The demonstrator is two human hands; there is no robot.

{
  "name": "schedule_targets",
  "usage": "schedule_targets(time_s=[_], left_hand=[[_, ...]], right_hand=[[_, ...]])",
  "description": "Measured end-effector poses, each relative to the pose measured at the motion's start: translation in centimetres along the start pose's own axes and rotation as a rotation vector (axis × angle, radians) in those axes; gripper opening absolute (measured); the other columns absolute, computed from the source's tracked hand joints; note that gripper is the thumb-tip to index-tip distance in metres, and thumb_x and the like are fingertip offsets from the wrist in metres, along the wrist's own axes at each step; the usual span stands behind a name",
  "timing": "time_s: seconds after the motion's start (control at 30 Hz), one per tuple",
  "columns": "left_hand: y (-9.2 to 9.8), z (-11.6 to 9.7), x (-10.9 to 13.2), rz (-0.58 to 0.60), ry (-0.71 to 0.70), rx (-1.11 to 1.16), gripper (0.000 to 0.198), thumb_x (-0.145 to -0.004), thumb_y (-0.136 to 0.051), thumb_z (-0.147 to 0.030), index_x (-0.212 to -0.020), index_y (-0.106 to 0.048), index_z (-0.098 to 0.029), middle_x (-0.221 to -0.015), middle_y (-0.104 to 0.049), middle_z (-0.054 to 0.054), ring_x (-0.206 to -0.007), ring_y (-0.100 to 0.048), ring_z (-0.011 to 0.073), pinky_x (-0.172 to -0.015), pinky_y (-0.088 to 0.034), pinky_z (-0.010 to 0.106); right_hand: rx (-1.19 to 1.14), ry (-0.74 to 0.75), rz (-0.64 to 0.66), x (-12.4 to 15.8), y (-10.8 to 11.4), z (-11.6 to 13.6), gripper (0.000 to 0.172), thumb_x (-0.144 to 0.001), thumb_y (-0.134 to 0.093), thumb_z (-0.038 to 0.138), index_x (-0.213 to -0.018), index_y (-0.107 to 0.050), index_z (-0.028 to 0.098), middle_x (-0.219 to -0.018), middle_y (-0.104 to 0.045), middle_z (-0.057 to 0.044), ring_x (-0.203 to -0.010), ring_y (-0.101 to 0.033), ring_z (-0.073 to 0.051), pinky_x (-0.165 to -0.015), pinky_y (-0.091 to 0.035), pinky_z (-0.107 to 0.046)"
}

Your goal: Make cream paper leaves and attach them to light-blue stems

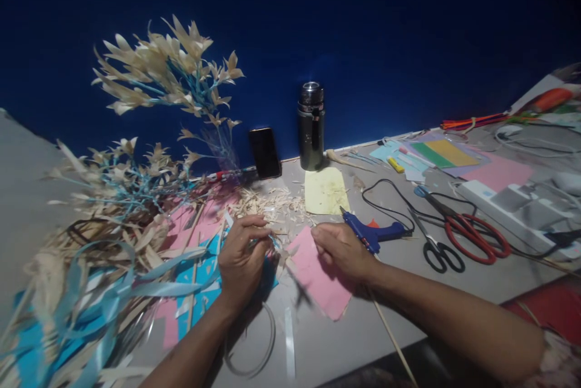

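My left hand (242,258) is closed, thumb and fingers drawn together in a pinch. What lies between its fingertips is too small and blurred to name. My right hand (342,250) is curled shut above a pink paper sheet (324,291). A thin pale stick (391,333) runs out beneath the right wrist and past the table's front edge; it appears held in that hand, its upper end hidden. Just right of these fingers lies a blue glue gun (374,230), its nozzle toward a yellow paper (325,191). Pale shavings (272,203) are scattered beyond the left hand.
Pale flowers on blue stems (167,67), light-blue ribbon (118,291) and dried strips crowd the left. A phone (265,153) and a flask (311,128) stand by the wall. To the right lie black-handled scissors (438,249), red-handled scissors (476,236) and a power strip (508,212).
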State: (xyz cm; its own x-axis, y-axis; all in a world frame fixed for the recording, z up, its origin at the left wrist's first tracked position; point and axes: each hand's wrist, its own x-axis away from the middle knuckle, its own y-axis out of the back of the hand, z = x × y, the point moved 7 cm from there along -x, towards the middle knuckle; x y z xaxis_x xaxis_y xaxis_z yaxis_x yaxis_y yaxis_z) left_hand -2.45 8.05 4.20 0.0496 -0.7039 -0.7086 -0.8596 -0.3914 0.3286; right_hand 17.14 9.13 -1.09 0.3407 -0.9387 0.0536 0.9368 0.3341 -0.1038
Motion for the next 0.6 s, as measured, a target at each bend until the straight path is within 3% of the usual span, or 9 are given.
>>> schedule_targets(time_s=[0.07,0.13,0.33,0.47,0.6], left_hand=[[-0.2,0.5,0.2,0.008,0.065,0.039,0.013,-0.081,-0.065,-0.011,-0.078,-0.071,-0.022,-0.093,-0.070,0.005,-0.092,-0.068,0.0206,-0.080,-0.055,0.034],[-0.5,1.0,0.3,0.030,0.140,0.098,0.009,-0.077,-0.070,-0.014,-0.076,-0.072,-0.023,-0.093,-0.070,0.006,-0.091,-0.068,0.0219,-0.078,-0.055,0.034],[-0.8,1.3,0.4,0.086,0.294,0.177,0.008,-0.074,-0.075,-0.019,-0.070,-0.073,-0.026,-0.088,-0.071,0.007,-0.090,-0.068,0.0258,-0.078,-0.054,0.039],[-1.0,1.3,0.8,0.093,0.285,0.181,0.008,-0.071,-0.075,-0.017,-0.072,-0.073,-0.024,-0.088,-0.071,0.007,-0.089,-0.067,0.0253,-0.080,-0.053,0.038],[-1.1,1.6,1.1,0.098,0.236,0.166,0.014,-0.067,-0.079,-0.014,-0.075,-0.073,-0.023,-0.091,-0.072,0.005,-0.089,-0.068,0.0242,-0.080,-0.053,0.037]], right_hand=[[-0.025,-0.035,0.031,0.2,-0.6,0.1,0.032,-0.090,-0.062,0.045,-0.077,-0.067,0.015,-0.065,-0.065,-0.001,-0.052,-0.059,-0.012,-0.044,-0.038,-0.020],[-0.011,-0.061,0.084,0.4,-1.4,0.5,0.025,-0.086,-0.066,0.036,-0.081,-0.073,0.013,-0.076,-0.073,-0.005,-0.057,-0.065,-0.013,-0.044,-0.040,-0.019],[0.010,-0.083,0.106,0.8,-1.9,0.9,0.013,-0.074,-0.068,0.023,-0.066,-0.072,0.013,-0.066,-0.071,-0.004,-0.057,-0.065,-0.015,-0.051,-0.049,-0.024],[0.021,-0.086,0.068,0.7,-0.9,-0.1,0.018,-0.078,-0.057,0.025,-0.062,-0.057,0.018,-0.050,-0.051,0.005,-0.043,-0.047,-0.010,-0.041,-0.034,-0.020],[0.000,0.014,0.014,0.3,0.0,-0.2,0.032,-0.086,-0.053,0.030,-0.059,-0.039,0.021,-0.054,-0.033,0.007,-0.047,-0.030,-0.007,-0.043,-0.022,-0.020]])
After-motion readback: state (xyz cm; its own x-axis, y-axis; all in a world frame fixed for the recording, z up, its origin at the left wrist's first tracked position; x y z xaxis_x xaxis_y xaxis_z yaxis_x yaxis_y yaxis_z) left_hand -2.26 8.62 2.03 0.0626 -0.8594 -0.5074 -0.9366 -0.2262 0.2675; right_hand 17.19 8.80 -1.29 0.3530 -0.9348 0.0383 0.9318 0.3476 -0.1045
